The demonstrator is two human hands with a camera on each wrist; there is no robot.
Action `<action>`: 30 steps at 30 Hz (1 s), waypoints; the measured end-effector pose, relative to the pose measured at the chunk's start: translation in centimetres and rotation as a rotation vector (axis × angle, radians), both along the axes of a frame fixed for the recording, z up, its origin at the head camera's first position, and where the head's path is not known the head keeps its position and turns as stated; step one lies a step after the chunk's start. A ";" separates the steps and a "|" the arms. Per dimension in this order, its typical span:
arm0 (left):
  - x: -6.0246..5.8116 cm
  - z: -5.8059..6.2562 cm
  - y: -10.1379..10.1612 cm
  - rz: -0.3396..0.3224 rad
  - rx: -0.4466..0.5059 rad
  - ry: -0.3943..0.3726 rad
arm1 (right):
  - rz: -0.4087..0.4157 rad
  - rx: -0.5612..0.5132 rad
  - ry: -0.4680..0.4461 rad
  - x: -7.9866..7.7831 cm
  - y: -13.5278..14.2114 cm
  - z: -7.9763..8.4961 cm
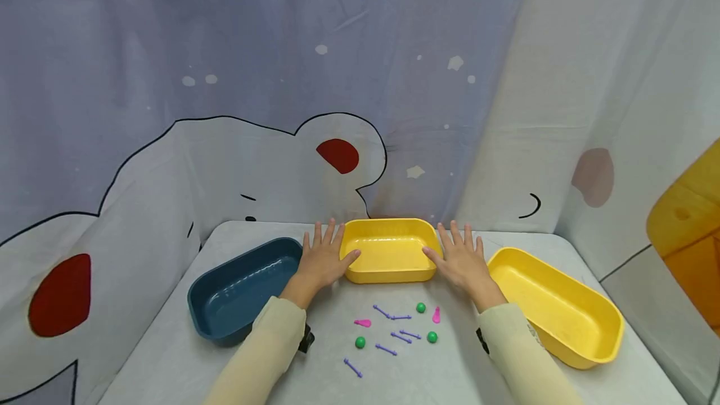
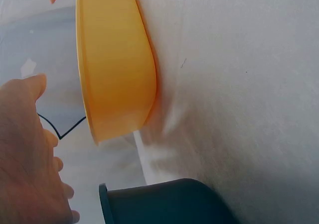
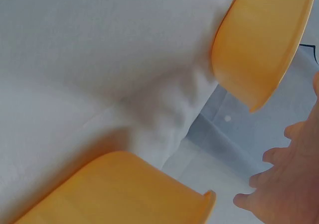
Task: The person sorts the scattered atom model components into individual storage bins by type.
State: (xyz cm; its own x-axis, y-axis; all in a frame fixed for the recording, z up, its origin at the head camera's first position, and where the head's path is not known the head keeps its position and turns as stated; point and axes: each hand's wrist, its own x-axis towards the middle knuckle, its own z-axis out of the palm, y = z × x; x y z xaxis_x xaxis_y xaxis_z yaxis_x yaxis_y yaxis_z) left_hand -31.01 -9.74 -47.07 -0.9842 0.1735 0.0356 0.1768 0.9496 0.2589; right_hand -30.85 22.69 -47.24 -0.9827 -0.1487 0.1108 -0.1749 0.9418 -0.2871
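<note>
My left hand [image 1: 322,261] is spread at the left end of the middle yellow tray [image 1: 390,277], its fingers straight and its thumb over the rim. At the opposite end my right hand [image 1: 460,261] mirrors it, fingers also spread. A gap shows between the left hand [image 2: 30,154] and the tray wall [image 2: 117,59] in the left wrist view. The right wrist view likewise has the right hand [image 3: 294,169] apart from the trays. Neither hand holds anything. In front of the middle tray lie several purple sticks [image 1: 386,350] with knobbed ends, green balls [image 1: 360,342] and pink drop-shaped pieces [image 1: 362,323].
A dark blue tray [image 1: 198,295] stands angled on the left of the white table [image 1: 332,386]. Another yellow tray [image 1: 615,330] sits angled at the right, beside my right forearm. Printed cloth [image 1: 270,67] hangs behind the table and along its sides.
</note>
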 end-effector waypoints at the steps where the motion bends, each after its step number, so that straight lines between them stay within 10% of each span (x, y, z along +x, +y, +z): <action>1: 0.0 0.0 0.0 -0.002 -0.002 0.004 | 0.002 -0.002 -0.005 0.0 0.0 0.0; 19: 4.9 3.7 -6.2 -0.046 -0.053 0.027 | 0.076 -0.081 0.039 5.3 0.1 0.9; 30: 8.2 3.9 -10.5 -0.017 -0.022 0.057 | 0.154 -0.134 0.116 7.4 0.1 1.1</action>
